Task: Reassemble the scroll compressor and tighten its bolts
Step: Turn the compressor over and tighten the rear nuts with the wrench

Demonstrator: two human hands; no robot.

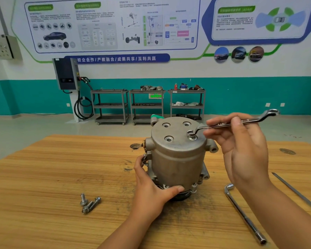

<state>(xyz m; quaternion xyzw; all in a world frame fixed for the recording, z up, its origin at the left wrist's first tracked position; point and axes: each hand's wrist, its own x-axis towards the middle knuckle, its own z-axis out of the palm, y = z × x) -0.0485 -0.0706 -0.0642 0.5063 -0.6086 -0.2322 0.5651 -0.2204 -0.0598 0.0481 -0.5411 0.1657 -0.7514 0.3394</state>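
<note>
The grey scroll compressor [176, 155] stands upright on the wooden table [52, 177], its round cover facing up with several recessed bolt holes. My left hand [151, 187] grips the compressor's lower left side, thumb across the front flange. My right hand [241, 141] pinches a silver ring spanner [241, 121] by its shaft. The spanner's near ring sits over a bolt [192, 137] in the cover's front right hole. Three loose flange bolts [89, 203] lie on the table at the front left.
An L-shaped socket wrench [244, 214] lies on the table at the right, with a thin metal rod [298, 193] further right. Beyond the table's far edge are open floor, three grey shelf carts [147, 105] and a wall charger [66, 74].
</note>
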